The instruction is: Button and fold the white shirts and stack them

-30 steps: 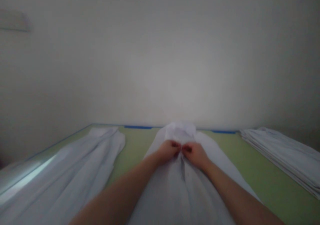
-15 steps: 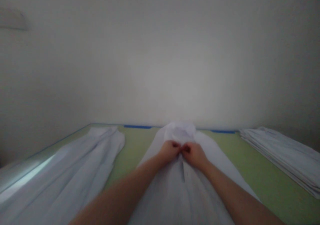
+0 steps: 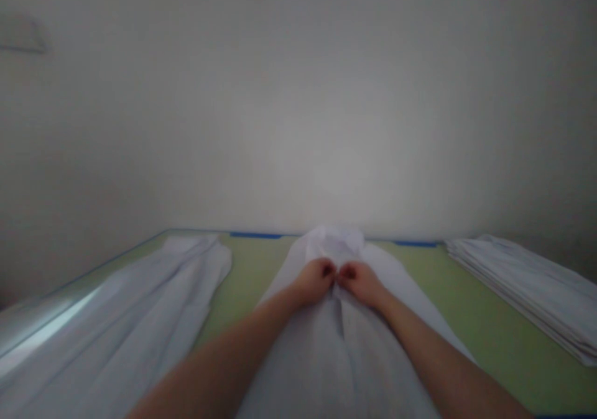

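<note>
A white shirt point(image 3: 321, 363) lies front side up in the middle of the green table, its collar point(image 3: 342, 240) toward the wall. Just below the collar, my left hand point(image 3: 318, 280) pinches one side of the front opening. My right hand point(image 3: 362, 282) closes on the facing edge, fingertips almost meeting those of the left. Whatever button or small part sits between the fingers is too blurred to make out. Below my hands the front edges run down with a narrow dark gap between them.
To the left, another white garment point(image 3: 153, 307) is spread lengthwise on the green table point(image 3: 247, 270). A stack of folded white cloth point(image 3: 527, 288) lies at the right. Blue strips point(image 3: 256, 235) mark the table's far edge, against a pale wall point(image 3: 298, 108).
My fingertips have drawn slightly apart; before, they touched each other at the front opening. Both hands stay at the same spot below the collar, and the shirt lies as before.
</note>
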`<action>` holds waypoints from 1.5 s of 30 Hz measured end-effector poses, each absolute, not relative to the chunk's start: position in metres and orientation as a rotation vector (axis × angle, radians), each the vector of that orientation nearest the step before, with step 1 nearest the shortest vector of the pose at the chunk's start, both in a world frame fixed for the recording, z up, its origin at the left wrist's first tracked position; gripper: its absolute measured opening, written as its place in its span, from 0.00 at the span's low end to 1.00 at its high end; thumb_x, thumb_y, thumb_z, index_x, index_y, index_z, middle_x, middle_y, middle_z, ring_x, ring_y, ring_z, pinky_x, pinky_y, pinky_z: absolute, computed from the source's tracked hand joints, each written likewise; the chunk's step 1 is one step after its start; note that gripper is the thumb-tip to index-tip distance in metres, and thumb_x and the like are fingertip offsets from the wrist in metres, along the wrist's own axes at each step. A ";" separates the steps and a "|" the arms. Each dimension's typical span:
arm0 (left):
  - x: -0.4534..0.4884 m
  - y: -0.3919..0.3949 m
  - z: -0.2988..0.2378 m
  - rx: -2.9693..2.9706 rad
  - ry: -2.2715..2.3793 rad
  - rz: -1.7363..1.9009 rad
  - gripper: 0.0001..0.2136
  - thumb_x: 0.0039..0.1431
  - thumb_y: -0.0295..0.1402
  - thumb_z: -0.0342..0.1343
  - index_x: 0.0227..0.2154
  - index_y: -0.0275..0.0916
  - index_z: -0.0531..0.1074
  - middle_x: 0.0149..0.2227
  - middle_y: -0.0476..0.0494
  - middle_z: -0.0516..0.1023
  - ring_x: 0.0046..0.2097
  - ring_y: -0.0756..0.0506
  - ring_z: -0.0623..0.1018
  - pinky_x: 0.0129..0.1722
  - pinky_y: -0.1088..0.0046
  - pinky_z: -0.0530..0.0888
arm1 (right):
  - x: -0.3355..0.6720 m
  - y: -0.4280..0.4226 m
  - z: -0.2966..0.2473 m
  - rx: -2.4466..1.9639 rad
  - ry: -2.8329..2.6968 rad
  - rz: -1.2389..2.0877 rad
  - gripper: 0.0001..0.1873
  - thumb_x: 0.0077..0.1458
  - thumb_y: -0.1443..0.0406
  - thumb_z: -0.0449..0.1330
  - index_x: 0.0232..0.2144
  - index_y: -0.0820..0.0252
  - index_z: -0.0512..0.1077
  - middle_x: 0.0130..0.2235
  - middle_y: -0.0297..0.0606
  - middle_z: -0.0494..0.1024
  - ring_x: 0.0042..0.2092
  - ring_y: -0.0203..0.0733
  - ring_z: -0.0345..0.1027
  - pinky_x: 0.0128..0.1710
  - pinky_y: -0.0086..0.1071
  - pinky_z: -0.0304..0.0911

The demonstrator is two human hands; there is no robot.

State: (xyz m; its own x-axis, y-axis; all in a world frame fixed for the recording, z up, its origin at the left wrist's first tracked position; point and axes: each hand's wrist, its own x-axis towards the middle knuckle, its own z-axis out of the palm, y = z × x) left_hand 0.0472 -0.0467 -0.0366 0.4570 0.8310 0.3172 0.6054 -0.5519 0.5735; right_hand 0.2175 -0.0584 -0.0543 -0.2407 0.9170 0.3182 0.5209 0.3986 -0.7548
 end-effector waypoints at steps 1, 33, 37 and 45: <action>0.046 -0.048 -0.035 2.378 1.170 0.816 0.06 0.51 0.29 0.49 0.28 0.36 0.70 0.28 0.47 0.73 0.31 0.50 0.70 0.31 0.76 0.63 | 0.218 -0.059 -0.053 -1.232 -1.899 0.697 0.07 0.47 0.63 0.58 0.26 0.63 0.70 0.27 0.35 0.74 0.29 0.34 0.64 0.30 0.26 0.59; 0.060 0.016 -0.013 2.384 1.557 0.675 0.10 0.39 0.23 0.54 0.29 0.33 0.73 0.29 0.42 0.75 0.33 0.45 0.72 0.34 0.72 0.66 | 0.209 -0.088 -0.021 -1.582 -2.443 0.116 0.15 0.37 0.67 0.60 0.33 0.60 0.74 0.36 0.43 0.75 0.36 0.43 0.68 0.33 0.30 0.58; 0.055 -0.024 0.000 2.507 1.426 0.661 0.12 0.40 0.28 0.56 0.33 0.36 0.75 0.33 0.42 0.76 0.36 0.45 0.73 0.37 0.74 0.66 | 0.215 -0.089 -0.024 -1.539 -2.333 0.033 0.13 0.37 0.64 0.62 0.31 0.59 0.75 0.38 0.43 0.72 0.40 0.43 0.65 0.38 0.31 0.57; 0.034 -0.083 -0.016 2.517 1.469 0.365 0.08 0.41 0.30 0.54 0.23 0.38 0.77 0.23 0.42 0.76 0.26 0.46 0.72 0.28 0.72 0.64 | 0.203 -0.091 -0.031 -1.638 -2.371 0.208 0.14 0.43 0.54 0.59 0.24 0.59 0.76 0.26 0.42 0.77 0.28 0.41 0.69 0.26 0.29 0.56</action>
